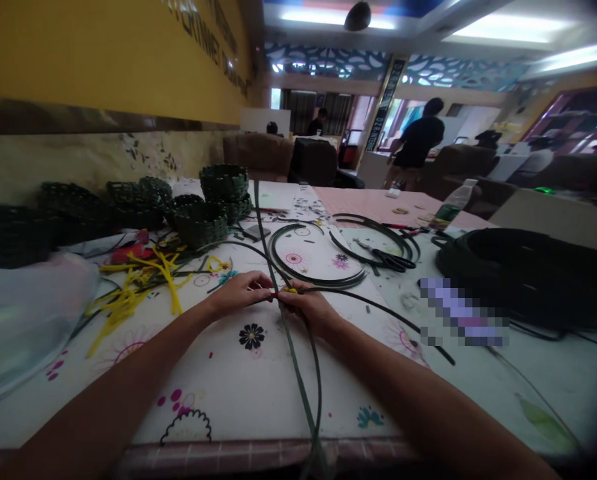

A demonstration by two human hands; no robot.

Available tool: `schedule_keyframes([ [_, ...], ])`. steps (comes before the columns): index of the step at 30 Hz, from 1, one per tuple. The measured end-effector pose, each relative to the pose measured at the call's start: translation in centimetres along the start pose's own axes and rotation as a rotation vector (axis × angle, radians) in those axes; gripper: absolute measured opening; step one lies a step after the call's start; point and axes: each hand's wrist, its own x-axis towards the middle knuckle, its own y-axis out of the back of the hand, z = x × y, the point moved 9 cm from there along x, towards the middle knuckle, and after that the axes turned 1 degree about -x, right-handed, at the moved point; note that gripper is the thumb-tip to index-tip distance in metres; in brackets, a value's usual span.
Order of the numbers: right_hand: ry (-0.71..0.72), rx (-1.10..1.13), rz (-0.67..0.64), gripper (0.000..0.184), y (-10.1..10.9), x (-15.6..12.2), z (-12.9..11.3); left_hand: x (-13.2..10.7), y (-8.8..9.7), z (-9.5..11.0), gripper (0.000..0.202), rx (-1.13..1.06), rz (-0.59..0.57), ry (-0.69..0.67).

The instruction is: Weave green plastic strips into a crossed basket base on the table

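Long flat dark green strips (pixel 294 363) cross one another in front of me, reaching from the table's near edge up past my fingers. My left hand (pixel 236 293) pinches at the crossing from the left, its fingertips at a small red piece (pixel 274 295). From the right, my right hand (pixel 314 310) has thumb and fingers closed on the strips, beside a small yellow piece (pixel 291 291). One strip (pixel 378 307) curves away rightward from that hand. How the pieces interlace is hidden by my fingertips.
Woven dark green baskets (pixel 198 221) stand at the left behind yellow strips (pixel 123 303) and a clear plastic bag (pixel 28 320). Coiled strips (pixel 318 277), black-handled scissors (pixel 391 259), a bottle (pixel 453 203) and a big dark coil (pixel 528 273) lie beyond and right. People are in the background.
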Motion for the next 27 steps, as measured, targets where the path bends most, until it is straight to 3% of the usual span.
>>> schedule_keyframes([
  [3,-0.014,0.024,0.01,0.025,0.1,0.2,0.4,0.0,0.0,0.4,0.028,0.131,0.024,-0.009],
  [8,-0.064,0.076,-0.078,0.032,-0.9,0.3,1.1,0.3,-0.1,-1.0,0.021,0.159,0.058,0.068],
  [10,-0.115,0.048,-0.098,0.029,-1.1,0.3,1.6,0.4,-0.1,-1.9,0.023,0.129,0.058,0.115],
  [16,-0.135,0.047,0.015,0.037,-0.6,0.1,1.6,0.3,-1.2,-2.5,0.034,0.013,0.004,0.142],
  [21,-0.212,-0.022,-0.062,0.032,-1.3,-0.3,2.1,-0.3,-1.9,-3.7,0.036,-0.179,0.011,0.298],
  [27,-0.2,-0.034,-0.058,0.024,-1.7,-0.5,2.3,-0.2,-2.0,-4.1,0.042,-0.253,0.02,0.301],
])
